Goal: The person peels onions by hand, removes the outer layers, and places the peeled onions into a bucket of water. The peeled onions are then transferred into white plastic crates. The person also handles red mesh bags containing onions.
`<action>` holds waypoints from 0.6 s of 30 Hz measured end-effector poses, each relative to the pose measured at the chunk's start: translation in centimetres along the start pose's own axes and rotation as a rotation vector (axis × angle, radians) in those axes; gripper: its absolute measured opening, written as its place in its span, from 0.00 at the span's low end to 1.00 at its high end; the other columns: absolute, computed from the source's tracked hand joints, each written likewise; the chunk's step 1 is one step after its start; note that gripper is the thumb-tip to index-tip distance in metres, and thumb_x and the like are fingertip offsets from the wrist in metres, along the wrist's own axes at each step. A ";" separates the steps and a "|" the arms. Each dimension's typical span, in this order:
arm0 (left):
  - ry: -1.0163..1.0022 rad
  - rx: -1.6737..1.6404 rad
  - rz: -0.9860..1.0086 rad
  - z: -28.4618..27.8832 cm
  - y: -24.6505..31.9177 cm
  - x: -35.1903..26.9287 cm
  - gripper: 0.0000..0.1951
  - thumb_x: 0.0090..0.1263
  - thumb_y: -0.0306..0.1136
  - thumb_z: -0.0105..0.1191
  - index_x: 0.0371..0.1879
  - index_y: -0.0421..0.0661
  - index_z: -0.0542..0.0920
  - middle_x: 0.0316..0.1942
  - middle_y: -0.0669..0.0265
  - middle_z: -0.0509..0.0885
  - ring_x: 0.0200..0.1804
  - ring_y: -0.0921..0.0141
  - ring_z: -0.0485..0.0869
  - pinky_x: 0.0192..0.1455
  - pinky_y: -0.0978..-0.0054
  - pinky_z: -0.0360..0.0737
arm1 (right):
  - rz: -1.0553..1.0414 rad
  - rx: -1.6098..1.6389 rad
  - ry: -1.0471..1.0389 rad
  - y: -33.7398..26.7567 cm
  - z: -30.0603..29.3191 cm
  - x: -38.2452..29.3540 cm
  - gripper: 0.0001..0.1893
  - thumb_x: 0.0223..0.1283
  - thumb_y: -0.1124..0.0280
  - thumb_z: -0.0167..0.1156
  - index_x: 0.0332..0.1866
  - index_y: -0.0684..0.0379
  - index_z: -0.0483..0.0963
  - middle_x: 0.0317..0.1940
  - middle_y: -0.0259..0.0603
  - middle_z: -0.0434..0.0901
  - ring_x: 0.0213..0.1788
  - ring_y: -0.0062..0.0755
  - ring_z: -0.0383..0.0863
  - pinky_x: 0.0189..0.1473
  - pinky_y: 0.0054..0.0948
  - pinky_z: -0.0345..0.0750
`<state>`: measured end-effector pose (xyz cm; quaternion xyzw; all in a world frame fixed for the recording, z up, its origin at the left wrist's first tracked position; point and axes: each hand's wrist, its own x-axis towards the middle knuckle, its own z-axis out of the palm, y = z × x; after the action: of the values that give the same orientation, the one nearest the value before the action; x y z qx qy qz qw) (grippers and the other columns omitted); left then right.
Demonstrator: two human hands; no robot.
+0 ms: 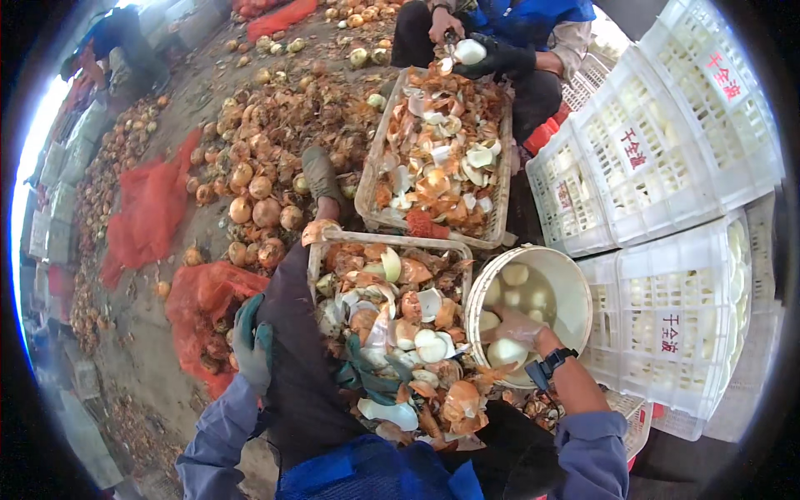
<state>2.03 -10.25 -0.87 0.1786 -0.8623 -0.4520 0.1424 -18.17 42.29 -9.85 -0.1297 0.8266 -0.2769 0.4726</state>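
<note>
My left hand (253, 344), in a grey and green work glove, rests against my dark trouser leg with nothing in it. My right hand (515, 330) reaches into a white plastic bucket (578, 294) of cloudy water. Beside its fingers lies a peeled onion (507, 353); whether they grip it I cannot tell. More peeled onions (515, 275) sit in the water. Between my legs stands a crate (390, 237) heaped with onion skins and cut pieces (431, 345). A loose green glove (375, 375) lies on the near part of the heap.
Across from me a person's gloved hand (494, 56) holds a peeled onion (470, 52) above another crate of skins (369, 187). White perforated crates (662, 331) of peeled onions are stacked on the right. Unpeeled onions (265, 212) and red mesh bags (150, 200) cover the ground at left.
</note>
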 end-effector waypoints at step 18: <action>0.016 -0.147 0.035 1.4 -2.7 -0.5 0.25 0.85 0.40 0.55 0.73 0.35 0.77 0.70 0.54 0.80 0.71 0.59 0.78 0.77 0.62 0.72 | -0.586 1.031 1.377 -15.0 -5.6 -23.3 0.33 0.70 0.70 0.71 0.76 0.64 0.65 0.62 0.44 0.80 0.57 0.32 0.85 0.55 0.36 0.88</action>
<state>2.43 -10.47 -3.92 0.1559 -0.8285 -0.5103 0.1698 -11.57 43.04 17.61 0.0871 0.6337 -0.7377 -0.2159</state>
